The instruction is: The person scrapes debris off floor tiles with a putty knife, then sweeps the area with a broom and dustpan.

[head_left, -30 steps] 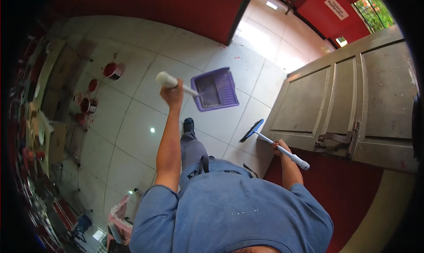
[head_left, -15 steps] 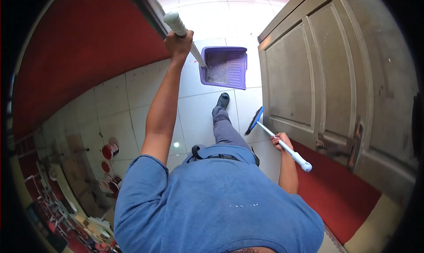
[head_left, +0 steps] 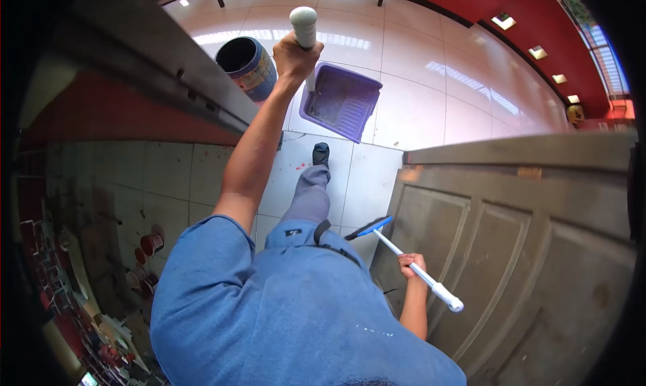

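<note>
Two tools are carried clear of the floor: left hand (head_left: 296, 53) wraps its grip round the dustpan (head_left: 340, 102) handle, held ahead; right hand (head_left: 410, 263) clasps the brush (head_left: 404, 255) low beside the door (head_left: 525, 251).

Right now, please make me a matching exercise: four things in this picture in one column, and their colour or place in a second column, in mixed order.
Things:
1. dustpan
2. brush
3. bucket
4. door

Descriptions:
a. dark, open, standing on the floor by the red wall
b. purple, on a long white handle in the left hand
c. grey-brown, panelled, at the person's right
d. blue head, white handle, in the right hand

Pairs: 1-b, 2-d, 3-a, 4-c
</note>
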`<action>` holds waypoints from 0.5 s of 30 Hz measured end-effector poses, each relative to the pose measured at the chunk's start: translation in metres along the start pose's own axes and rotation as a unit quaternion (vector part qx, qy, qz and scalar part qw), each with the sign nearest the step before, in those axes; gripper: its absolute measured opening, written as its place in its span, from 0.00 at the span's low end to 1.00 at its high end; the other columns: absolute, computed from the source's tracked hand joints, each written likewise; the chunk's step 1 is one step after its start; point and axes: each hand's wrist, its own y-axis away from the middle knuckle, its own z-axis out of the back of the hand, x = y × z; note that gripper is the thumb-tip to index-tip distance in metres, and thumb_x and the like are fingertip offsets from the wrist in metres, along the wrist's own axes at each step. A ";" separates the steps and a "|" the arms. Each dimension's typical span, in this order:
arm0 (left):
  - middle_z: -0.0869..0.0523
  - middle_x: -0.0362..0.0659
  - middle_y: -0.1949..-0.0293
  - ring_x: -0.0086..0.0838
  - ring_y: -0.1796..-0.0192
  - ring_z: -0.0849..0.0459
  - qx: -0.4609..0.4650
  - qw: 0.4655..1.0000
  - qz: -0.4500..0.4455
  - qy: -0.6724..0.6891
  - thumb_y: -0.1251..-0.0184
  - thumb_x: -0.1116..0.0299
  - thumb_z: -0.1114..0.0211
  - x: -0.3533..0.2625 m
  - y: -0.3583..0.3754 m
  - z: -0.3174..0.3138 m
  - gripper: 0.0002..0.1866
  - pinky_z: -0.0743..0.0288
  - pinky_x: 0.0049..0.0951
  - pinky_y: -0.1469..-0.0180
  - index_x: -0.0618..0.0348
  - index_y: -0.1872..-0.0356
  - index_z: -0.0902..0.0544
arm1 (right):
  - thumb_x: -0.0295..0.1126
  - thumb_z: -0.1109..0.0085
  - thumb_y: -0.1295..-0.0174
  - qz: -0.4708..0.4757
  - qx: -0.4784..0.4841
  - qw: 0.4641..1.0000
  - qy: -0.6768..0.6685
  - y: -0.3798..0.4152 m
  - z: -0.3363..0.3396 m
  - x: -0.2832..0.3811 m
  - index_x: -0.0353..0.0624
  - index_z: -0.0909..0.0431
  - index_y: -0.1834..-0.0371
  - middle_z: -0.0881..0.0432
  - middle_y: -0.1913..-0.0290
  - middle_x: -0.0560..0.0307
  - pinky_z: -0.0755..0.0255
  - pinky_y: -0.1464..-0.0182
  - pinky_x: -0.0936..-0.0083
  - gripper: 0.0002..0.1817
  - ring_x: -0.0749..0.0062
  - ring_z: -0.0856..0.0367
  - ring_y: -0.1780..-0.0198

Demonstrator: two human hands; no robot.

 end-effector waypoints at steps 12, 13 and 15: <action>0.11 0.45 0.73 0.31 0.66 0.11 -0.162 0.985 0.042 -0.051 0.53 0.62 0.27 0.071 -0.230 -0.034 0.12 0.20 0.31 0.56 0.59 0.70 0.12 | 0.15 0.62 0.50 -0.009 0.067 0.997 -0.031 -0.064 -0.385 0.160 0.26 0.45 0.59 0.36 0.61 0.46 0.32 0.85 0.88 0.13 0.80 0.34 0.83; 0.11 0.45 0.72 0.31 0.65 0.11 -0.180 0.981 0.040 -0.066 0.53 0.63 0.27 0.070 -0.247 -0.031 0.11 0.20 0.30 0.56 0.59 0.70 0.12 | 0.15 0.63 0.51 -0.028 0.070 0.997 -0.026 -0.069 -0.430 0.171 0.26 0.45 0.60 0.36 0.62 0.47 0.31 0.85 0.88 0.13 0.80 0.35 0.83; 0.11 0.43 0.72 0.30 0.65 0.11 -0.216 0.971 0.044 -0.087 0.52 0.64 0.27 0.080 -0.260 -0.031 0.10 0.21 0.29 0.55 0.58 0.71 0.12 | 0.14 0.63 0.52 -0.027 0.095 0.995 -0.014 -0.106 -0.484 0.207 0.27 0.45 0.60 0.35 0.63 0.47 0.31 0.84 0.88 0.14 0.79 0.35 0.82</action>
